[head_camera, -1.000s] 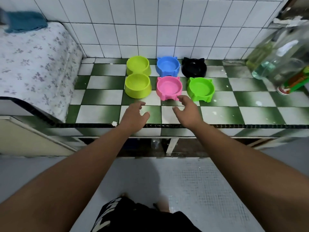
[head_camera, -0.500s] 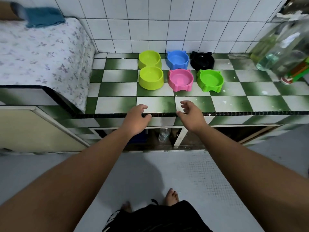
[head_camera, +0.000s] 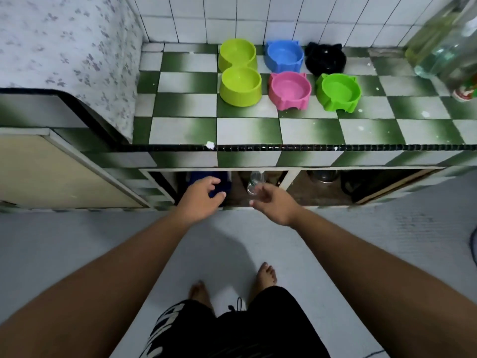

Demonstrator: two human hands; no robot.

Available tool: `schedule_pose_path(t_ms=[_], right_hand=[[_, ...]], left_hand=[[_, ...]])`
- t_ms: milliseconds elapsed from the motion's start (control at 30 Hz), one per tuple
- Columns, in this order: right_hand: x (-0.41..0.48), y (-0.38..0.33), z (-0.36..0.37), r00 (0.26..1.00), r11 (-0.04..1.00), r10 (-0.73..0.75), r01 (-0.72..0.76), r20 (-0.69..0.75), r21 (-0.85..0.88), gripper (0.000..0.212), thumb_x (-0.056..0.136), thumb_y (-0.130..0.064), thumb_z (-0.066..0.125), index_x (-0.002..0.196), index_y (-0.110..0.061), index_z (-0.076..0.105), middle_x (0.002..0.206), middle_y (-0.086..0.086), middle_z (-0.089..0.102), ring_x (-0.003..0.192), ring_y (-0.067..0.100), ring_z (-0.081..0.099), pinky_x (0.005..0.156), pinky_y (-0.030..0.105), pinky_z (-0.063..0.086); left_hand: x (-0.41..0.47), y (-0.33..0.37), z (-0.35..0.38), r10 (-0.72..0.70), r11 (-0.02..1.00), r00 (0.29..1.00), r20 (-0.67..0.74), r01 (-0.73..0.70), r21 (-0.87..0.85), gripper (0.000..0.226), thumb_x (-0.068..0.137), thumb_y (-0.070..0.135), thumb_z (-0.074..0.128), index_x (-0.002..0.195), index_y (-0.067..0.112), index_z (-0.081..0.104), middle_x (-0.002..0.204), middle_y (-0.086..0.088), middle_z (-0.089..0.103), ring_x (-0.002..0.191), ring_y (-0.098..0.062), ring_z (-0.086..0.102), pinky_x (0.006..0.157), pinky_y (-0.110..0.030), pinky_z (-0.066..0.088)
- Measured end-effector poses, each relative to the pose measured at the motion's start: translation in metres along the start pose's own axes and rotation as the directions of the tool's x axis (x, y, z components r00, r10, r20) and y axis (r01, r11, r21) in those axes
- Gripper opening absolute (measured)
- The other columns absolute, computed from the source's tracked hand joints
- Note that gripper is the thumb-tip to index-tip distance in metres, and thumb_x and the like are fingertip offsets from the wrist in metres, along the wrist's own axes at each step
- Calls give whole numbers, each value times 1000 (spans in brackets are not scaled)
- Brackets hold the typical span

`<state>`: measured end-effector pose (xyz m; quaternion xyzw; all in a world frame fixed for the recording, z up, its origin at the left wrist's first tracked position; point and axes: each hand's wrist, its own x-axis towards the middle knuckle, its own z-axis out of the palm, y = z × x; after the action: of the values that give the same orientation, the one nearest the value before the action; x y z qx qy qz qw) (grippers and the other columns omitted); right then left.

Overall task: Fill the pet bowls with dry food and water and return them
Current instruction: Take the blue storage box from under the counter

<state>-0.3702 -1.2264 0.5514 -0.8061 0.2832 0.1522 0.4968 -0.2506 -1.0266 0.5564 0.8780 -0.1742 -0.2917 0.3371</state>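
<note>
Five pet bowls, all looking empty, sit on the green-and-white checked tile surface [head_camera: 247,130], well apart from both hands and at twelve o'clock from them. A lime-green double plastic bowl [head_camera: 238,73] is at the left, a blue eared plastic bowl [head_camera: 284,56] and a black eared plastic bowl [head_camera: 325,59] are in the back row, and a pink eared plastic bowl [head_camera: 289,90] and a bright green eared plastic bowl [head_camera: 338,91] are in front.

Neither hand is at that level. Both hang below the surface's front edge, before the open recess [head_camera: 309,192] under it. The left hand [head_camera: 202,200] is just in front of a dark blue thing [head_camera: 223,180] stored there, which lies at twelve o'clock from its fingers [head_camera: 214,182]. Those fingers are loosely curled and hold nothing; whether they touch it cannot be told. The right hand [head_camera: 275,202] has its fingers [head_camera: 260,188] spread and relaxed, somewhat blurred, also holding nothing. A clear bottle [head_camera: 254,180] stands at eleven o'clock from them, just beyond the tips, apparently upright, its top hidden by the surface's edge.

The left hand is nearer the dark blue thing and the right nearer the clear bottle. Judged from this, the step in hand is fetching supplies from the recess, perhaps food and water, with no bowl yet filled; what the dark blue thing holds cannot be read
</note>
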Motion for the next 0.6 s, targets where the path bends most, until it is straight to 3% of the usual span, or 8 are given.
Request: schedule_pose_path(t_ms=[133, 300, 333, 433, 500, 600], right_hand=[[26, 47, 59, 990, 993, 119, -117, 70, -28, 61, 87, -45, 71, 139, -22, 50, 134, 2, 58, 116, 21, 59, 94, 36, 53], [121, 101, 118, 989, 990, 133, -129, 68, -61, 78, 87, -49, 70, 151, -20, 36, 153, 4, 43, 135, 24, 47, 106, 36, 44], [147, 110, 127, 992, 992, 117, -114, 46, -57, 77, 87, -48, 70, 150, -18, 37, 151, 4, 45, 133, 22, 48, 105, 34, 44], [228, 133, 154, 999, 999, 42, -43, -17, -34, 60, 90, -32, 72, 141, -14, 47, 128, 3, 58, 114, 18, 54, 83, 15, 38], [284, 151, 173, 998, 999, 29, -30, -59, -12, 67, 87, -38, 74, 143, -21, 43, 133, 4, 56, 119, 25, 56, 84, 20, 40], [360, 182, 200, 993, 1000, 12, -13, -114, -5, 89, 78, -53, 77, 150, -31, 29, 149, 5, 43, 132, 31, 48, 104, 35, 44]], left_hand=[[11, -79, 33, -172, 985, 981, 85, 168, 48, 50, 96, 34, 66, 142, 20, 54, 129, -5, 59, 114, -22, 59, 89, -28, 45], [78, -182, 83, -230, 972, 970, 84, 225, 65, 57, 98, 31, 65, 148, 14, 46, 147, -12, 52, 130, -24, 51, 104, -24, 36], [97, -199, 92, -227, 972, 972, 65, 222, 75, 60, 98, 33, 65, 150, 14, 44, 149, -12, 50, 133, -24, 50, 109, -26, 35], [164, -249, 116, -216, 973, 976, 27, 212, 89, 66, 97, 42, 63, 154, 20, 39, 153, -11, 46, 135, -28, 48, 115, -36, 38], [213, -281, 127, -207, 973, 978, -16, 208, 105, 73, 91, 52, 65, 153, 26, 38, 153, -11, 44, 135, -31, 48, 113, -43, 42], [278, -322, 136, -170, 973, 979, -113, 185, 137, 85, 82, 66, 63, 154, 34, 34, 155, -11, 41, 137, -35, 47, 110, -48, 45]])
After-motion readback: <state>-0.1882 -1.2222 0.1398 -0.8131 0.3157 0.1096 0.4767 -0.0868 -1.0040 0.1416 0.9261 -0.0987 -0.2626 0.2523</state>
